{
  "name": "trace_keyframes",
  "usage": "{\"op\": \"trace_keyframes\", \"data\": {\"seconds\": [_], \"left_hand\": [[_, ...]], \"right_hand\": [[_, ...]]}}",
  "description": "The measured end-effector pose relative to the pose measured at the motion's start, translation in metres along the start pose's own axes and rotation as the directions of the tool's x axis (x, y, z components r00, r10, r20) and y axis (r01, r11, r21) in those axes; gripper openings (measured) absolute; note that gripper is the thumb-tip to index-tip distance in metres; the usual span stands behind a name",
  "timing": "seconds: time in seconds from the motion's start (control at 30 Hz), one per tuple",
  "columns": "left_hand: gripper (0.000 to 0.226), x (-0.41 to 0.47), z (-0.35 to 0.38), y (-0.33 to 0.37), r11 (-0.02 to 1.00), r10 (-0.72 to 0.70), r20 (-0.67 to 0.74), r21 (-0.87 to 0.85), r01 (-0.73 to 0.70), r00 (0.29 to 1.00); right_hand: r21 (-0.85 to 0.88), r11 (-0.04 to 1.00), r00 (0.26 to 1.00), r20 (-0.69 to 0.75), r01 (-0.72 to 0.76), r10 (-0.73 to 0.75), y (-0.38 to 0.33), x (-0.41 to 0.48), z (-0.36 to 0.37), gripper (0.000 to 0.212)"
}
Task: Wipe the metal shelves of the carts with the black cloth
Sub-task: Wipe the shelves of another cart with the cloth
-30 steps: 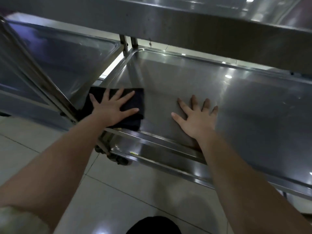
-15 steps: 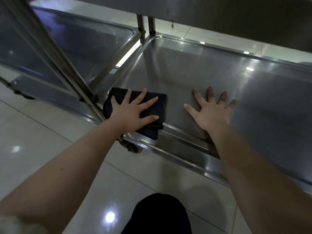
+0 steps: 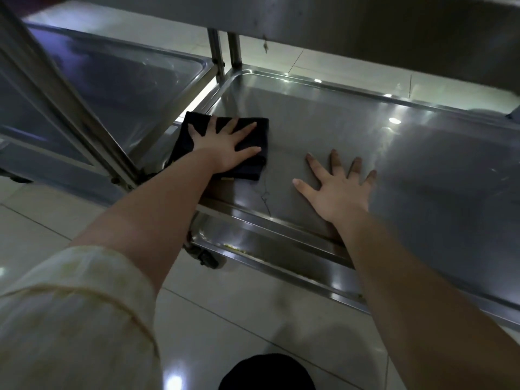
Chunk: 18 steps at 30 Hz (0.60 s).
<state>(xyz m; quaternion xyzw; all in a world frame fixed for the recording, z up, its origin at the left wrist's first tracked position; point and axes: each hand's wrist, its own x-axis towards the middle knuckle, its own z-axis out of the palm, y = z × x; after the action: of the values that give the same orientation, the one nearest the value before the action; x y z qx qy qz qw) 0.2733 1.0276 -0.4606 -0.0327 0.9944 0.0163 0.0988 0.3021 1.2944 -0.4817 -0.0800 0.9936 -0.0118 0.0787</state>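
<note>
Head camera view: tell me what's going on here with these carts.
A person is cleaning a cart's low metal shelf. The left hand presses flat, fingers spread, on a folded black cloth at the shelf's near left corner. The right hand lies flat on the bare metal to the cloth's right, not touching it. A second cart stands alongside on the left.

Left hand [image 3: 225, 149] and right hand [image 3: 337, 190] both lie flat, palms down, fingers straight and spread; the right sits nearer.
</note>
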Motion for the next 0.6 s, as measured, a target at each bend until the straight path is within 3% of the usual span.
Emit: {"op": "trace_keyframes", "data": {"seconds": [0.2,0.33,0.47,0.6], "left_hand": [[0.072,-0.09,0.021,0.004,0.995,0.1,0.078,0.006,-0.101,0.992],[0.071,-0.098,0.017,-0.022,0.998,0.039,0.077,-0.054,-0.035,0.996],[0.074,-0.082,0.012,-0.043,0.999,-0.045,0.071,-0.022,0.047,0.996],[0.073,-0.092,0.017,-0.023,0.999,-0.05,0.068,0.001,0.05,0.996]], "right_hand": [[-0.014,1.0,1.0,0.029,0.009,-0.009,-0.002,-0.003,-0.005,0.076],[-0.031,0.998,0.998,0.038,0.055,-0.054,-0.001,-0.008,-0.007,0.075],[-0.08,0.952,0.955,0.059,0.295,-0.291,0.001,-0.014,-0.006,0.072],[-0.092,0.951,0.954,0.087,0.296,-0.288,0.002,-0.011,-0.006,0.074]]}}
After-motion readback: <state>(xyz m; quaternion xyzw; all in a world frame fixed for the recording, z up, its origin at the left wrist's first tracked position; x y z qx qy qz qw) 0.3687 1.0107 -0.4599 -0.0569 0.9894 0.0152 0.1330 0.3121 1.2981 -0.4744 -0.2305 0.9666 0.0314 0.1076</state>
